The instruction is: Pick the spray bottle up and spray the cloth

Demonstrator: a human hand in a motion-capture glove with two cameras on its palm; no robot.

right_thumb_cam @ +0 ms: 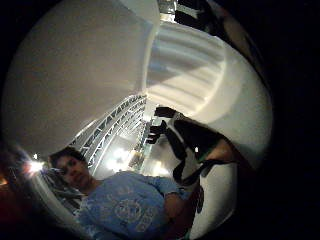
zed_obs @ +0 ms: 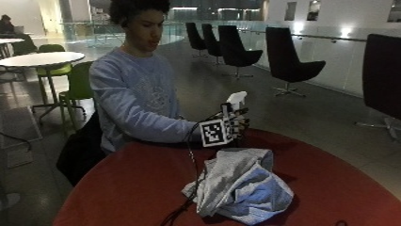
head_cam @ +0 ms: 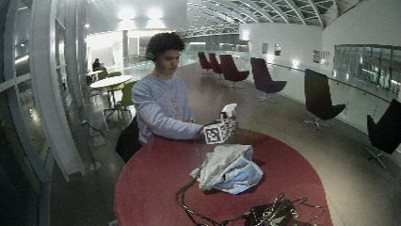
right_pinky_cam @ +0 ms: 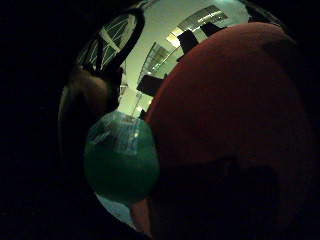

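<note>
Grey and pale blue, the crumpled cloth [zed_obs: 241, 186] lies in a heap on the red table [zed_obs: 132, 188], just in front of the raised right hand [zed_obs: 233, 123]. That gloved hand has its fingers curled round the spray bottle [zed_obs: 236, 100], held upright above the table; only the white spray head shows, the bottle's body being hidden behind the hand.

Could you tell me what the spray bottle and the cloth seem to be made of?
Spray bottle: likely plastic, with a smooth white head and a greenish see-through body in the palm view. Cloth: soft grey-white fabric, matte, judging by its crumpled folds on the red table.
</note>
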